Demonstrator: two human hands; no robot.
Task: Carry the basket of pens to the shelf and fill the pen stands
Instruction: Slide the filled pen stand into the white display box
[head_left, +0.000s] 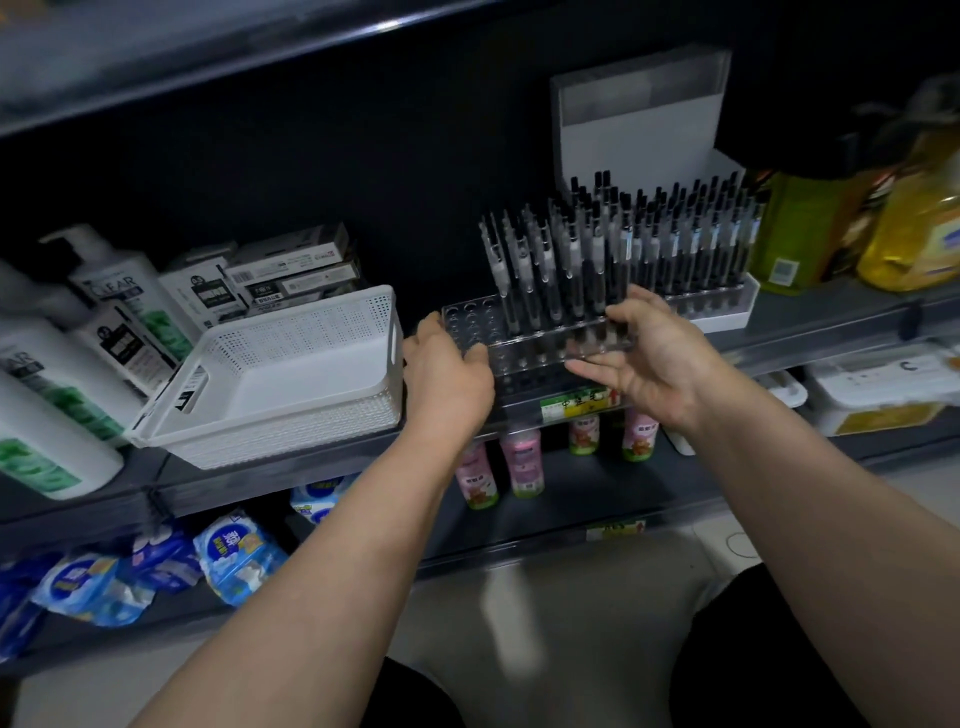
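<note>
- Shampoo bottles (119, 291) stand at the far left of the shelf (291, 470), with small boxes (291, 270) stacked behind.
- The white perforated basket (322, 322) sits on the shelf just left of the stands. No pens show inside it, so the filling looks nearly finished.
- The left hand (447, 374) grips the left end of the clear pen stand (519, 348), with the fingers curled at its front edge and the thumb up along its side.
- The stand's leftmost holes are empty, and pens (545, 270) stand upright in the rest.
- The right hand (639, 358) pinches the stand's right end, thumb over the top and fingers under the front.
- The step in hand appears to be seating this stand squarely. It should be kept level and slid with both hands at once, because the tall pens make it top-heavy and a tilt could spill them.
- It should end up parallel to the white pen stand (727, 312) behind it, which is packed with black pens (691, 234), without knocking them.
- Bottles of yellow liquid (914, 223) crowd the right end.
</note>
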